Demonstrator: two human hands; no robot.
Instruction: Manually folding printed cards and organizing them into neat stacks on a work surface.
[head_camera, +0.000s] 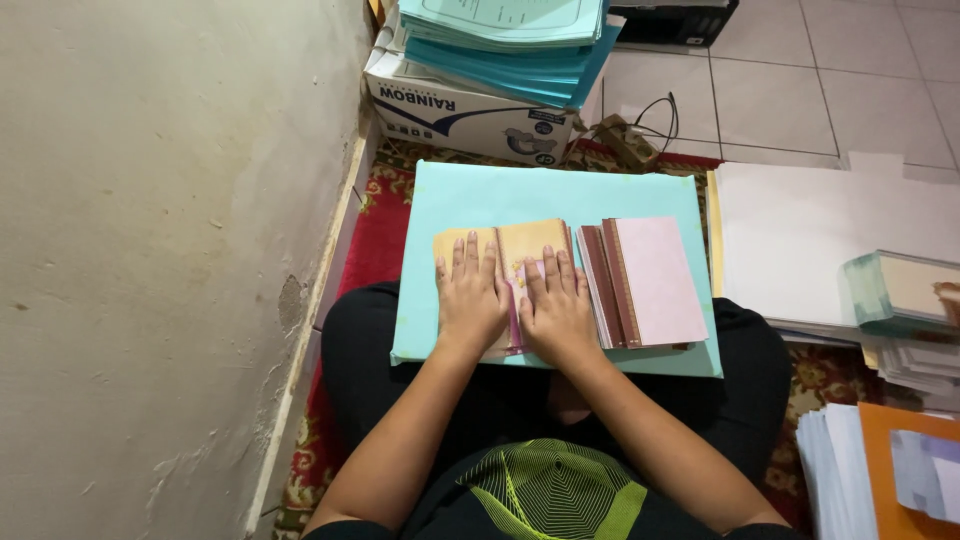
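An open tan booklet (505, 250) lay on the near left part of a pale green board (500, 190) that rested across the person's lap. The left hand (470, 300) lay flat on the booklet's left page, palm down, fingers straight and slightly apart, gripping nothing. The right hand (557, 310) lay flat on the right page just beside it, fingers likewise extended and a little apart, pressing down rather than pinching.

On the board, just right of the booklet, sat a small stack of pink cards (650, 280) with brown edges, fanned slightly. Beyond the board's far edge stood a white carton (450, 110) topped with a pile of teal folders (510, 40). A black cable (650, 115) curled on the tiled floor beyond the board's far right corner. To the right of the board lay large white sheets (820, 240), and on them a wrapped bundle (900, 290). Farther right and nearer the person were more paper stacks (835, 460) and an orange folder (890, 500). Under the board, a red patterned rug (375, 235) showed, and a plaster wall (150, 250) rose to its left.
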